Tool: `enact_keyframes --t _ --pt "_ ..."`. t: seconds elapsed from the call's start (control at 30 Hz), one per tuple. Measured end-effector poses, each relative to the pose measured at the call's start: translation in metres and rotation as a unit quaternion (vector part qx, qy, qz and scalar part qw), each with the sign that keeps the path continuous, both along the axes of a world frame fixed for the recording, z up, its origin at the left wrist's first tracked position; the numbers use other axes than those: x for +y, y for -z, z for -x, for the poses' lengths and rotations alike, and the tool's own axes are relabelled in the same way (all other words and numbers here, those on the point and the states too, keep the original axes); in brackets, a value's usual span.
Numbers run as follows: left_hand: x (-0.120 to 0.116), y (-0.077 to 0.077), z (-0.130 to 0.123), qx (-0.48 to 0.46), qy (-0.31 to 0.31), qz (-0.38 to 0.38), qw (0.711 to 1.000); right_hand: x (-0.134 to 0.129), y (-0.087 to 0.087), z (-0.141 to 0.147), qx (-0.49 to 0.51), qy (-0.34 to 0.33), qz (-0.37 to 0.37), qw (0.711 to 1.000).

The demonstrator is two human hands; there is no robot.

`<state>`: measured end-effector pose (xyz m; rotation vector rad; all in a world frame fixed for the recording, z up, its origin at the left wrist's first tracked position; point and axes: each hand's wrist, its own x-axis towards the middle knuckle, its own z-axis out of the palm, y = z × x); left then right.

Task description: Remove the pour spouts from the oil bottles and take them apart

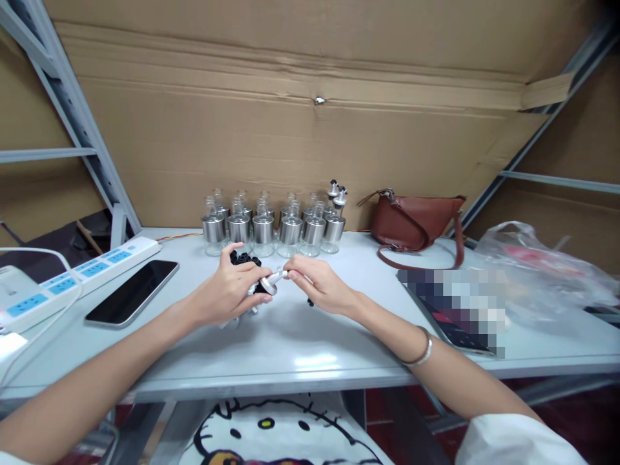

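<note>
Left hand (227, 287): I see its thumb and a finger pinching the silver fitting (268, 287) around its round base; another finger stands up apart from that grip.
Right hand (322, 284): I see thumb and fingertips pressed together on the slim end of the fitting; the very tip is hidden from me.
Silver fitting: between the two sets of fingers, above the table (358, 339), slim end toward the right fingertips.
Black pieces (247, 259): bunched just beyond the left fingers, partly covered by them; I cannot count them.
Small dark piece (310, 301): on my near side of the right fingers, partly hidden.
Glass bottles (290, 230): two rows beyond both sets of fingers, with metal bands.
Fitted tops (341, 196): two, upright at the right end of the rows, beyond the right fingers.
Phone (133, 292) and power strip (82, 279): well left of the left fingers.
Brown bag (411, 223): right of the right fingers and farther back; the clear plastic bag (537, 274) lies farther right.
</note>
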<state>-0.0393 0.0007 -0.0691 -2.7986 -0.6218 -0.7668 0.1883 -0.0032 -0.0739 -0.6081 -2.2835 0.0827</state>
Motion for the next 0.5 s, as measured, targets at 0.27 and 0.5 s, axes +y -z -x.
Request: enact_keyframes --t 0.27,0.5 --pt "-0.0002 0.0016 0.001 -0.015 0.008 0.076 0.997 -0.0015 0.0009 -0.0001 0.05 -0.014 -0.073 0.996" --pt "0.0002 0.0024 0.0004 -0.024 -0.002 0.114 0.993 0.0011 0.003 -0.0006 0.057 0.019 -0.111 0.992"
